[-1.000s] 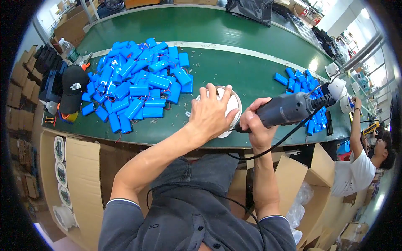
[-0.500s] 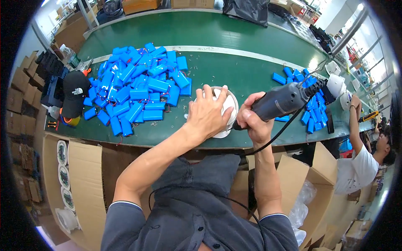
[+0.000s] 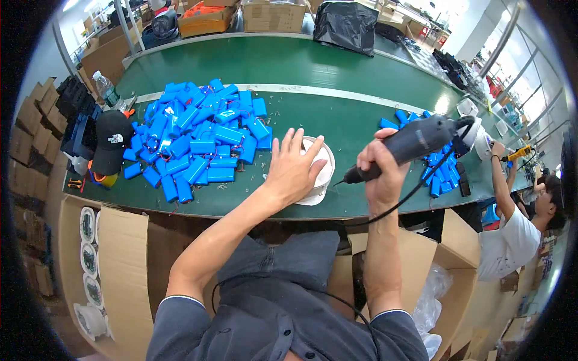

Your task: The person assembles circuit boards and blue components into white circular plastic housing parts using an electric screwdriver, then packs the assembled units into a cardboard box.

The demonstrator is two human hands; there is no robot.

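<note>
My left hand (image 3: pixel 293 171) lies over a round white plastic housing (image 3: pixel 323 173) on the green bench, its fingers stretched and the thumb apart on the rim. The palm hides the housing's left part. To its right, my right hand (image 3: pixel 385 177) is closed around a black electric screwdriver (image 3: pixel 415 141). The tool's thin bit points left and down, a short gap from the housing. A large heap of blue wrapped battery packs (image 3: pixel 198 135) with thin wires lies left of my left hand.
More blue packs (image 3: pixel 442 174) lie at the right. A black cap (image 3: pixel 112 141) and a bottle (image 3: pixel 106 89) stand at the left. Open cartons flank me; the left carton (image 3: pixel 123 271) holds round white parts. A co-worker (image 3: pixel 512 234) works at the far right. Small screws lie scattered.
The screwdriver has moved right, its bit coming away from the housing's edge. My left hand stays on the housing, with its fingers lying more to the left side.
</note>
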